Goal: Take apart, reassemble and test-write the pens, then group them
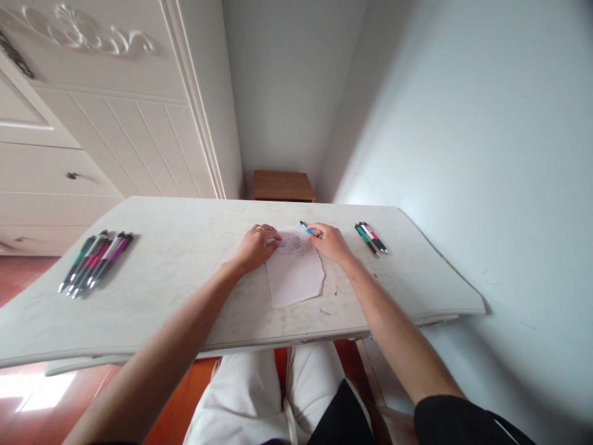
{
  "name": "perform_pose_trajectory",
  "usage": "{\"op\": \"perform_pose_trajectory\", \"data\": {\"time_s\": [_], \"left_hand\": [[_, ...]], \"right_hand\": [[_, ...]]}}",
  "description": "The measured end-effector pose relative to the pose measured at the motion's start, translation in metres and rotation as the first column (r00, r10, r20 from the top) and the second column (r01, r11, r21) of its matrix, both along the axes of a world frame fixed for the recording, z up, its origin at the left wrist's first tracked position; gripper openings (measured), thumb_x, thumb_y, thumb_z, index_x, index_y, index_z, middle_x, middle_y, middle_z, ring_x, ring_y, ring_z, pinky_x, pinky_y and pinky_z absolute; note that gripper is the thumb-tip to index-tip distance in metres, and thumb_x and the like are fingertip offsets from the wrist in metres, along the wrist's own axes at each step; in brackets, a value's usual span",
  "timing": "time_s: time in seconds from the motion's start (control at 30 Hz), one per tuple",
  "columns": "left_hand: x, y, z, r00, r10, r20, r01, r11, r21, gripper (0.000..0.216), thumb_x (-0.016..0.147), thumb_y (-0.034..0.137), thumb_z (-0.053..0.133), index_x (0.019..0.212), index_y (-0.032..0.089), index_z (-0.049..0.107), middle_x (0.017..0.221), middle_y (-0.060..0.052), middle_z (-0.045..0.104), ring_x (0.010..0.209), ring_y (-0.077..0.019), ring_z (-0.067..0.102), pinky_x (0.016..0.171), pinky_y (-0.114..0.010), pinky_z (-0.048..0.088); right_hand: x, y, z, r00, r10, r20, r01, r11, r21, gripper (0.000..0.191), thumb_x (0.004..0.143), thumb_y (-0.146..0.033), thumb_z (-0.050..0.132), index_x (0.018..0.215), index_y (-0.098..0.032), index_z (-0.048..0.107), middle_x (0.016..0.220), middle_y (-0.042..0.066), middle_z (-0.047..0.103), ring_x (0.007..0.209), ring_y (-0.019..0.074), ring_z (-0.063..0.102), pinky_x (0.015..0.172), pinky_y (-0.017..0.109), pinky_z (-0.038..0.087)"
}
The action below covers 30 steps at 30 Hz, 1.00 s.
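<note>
A torn sheet of lined paper (pixel 296 278) lies on the white table, its right edge ragged and its upper part covered in dark blue scribbles. My left hand (pixel 259 246), with a ring on one finger, is closed at the sheet's upper left corner, thumb and bent fingers on the paper. In my right hand (pixel 330 241) is a blue pen (pixel 306 228), gripped between thumb and fingers over the upper right of the sheet. The pen's dark end points up and to the left; its other end is hidden by the fingers.
Several pens (pixel 95 262) with green, pink, white and purple barrels lie in a row at the table's left. A smaller group of pens (pixel 371 238) lies right of my right hand. White cabinets (pixel 125 123), a wooden stand (pixel 282 184) and a pale wall (pixel 486 154) surround the table (pixel 185 303).
</note>
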<state>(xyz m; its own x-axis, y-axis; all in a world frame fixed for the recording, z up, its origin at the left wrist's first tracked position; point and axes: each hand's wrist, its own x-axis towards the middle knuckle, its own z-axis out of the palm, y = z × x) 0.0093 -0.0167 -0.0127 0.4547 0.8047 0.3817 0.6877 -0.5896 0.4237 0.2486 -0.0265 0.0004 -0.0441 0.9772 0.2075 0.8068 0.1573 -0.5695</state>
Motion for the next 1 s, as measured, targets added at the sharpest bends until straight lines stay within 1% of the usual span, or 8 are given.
{"op": "perform_pose_trajectory", "data": {"time_s": [0.33, 1.0], "left_hand": [[-0.0001, 0.0004, 0.0006, 1.000, -0.006, 0.002, 0.006, 1.000, 0.005, 0.023, 0.087, 0.026, 0.054, 0.093, 0.021, 0.076, 0.107, -0.008, 0.071, 0.102, -0.0255, 0.063, 0.097, -0.041, 0.049], [-0.0002, 0.0010, 0.0001, 1.000, -0.016, -0.005, 0.016, 1.000, 0.012, 0.024, 0.087, 0.026, 0.054, 0.094, 0.020, 0.076, 0.106, -0.008, 0.072, 0.101, -0.0255, 0.064, 0.097, -0.042, 0.049]], "right_hand": [[-0.0004, -0.0002, 0.0002, 1.000, -0.001, 0.008, 0.001, 1.000, -0.003, 0.028, 0.079, -0.029, 0.065, 0.106, -0.025, 0.073, 0.083, 0.002, 0.074, 0.070, 0.0164, 0.063, 0.067, 0.025, 0.046], [-0.0016, -0.0023, 0.0029, 1.000, 0.001, 0.012, -0.001, 1.000, -0.012, 0.029, 0.080, -0.028, 0.064, 0.107, -0.024, 0.073, 0.083, 0.002, 0.073, 0.070, 0.0166, 0.063, 0.068, 0.026, 0.046]]}}
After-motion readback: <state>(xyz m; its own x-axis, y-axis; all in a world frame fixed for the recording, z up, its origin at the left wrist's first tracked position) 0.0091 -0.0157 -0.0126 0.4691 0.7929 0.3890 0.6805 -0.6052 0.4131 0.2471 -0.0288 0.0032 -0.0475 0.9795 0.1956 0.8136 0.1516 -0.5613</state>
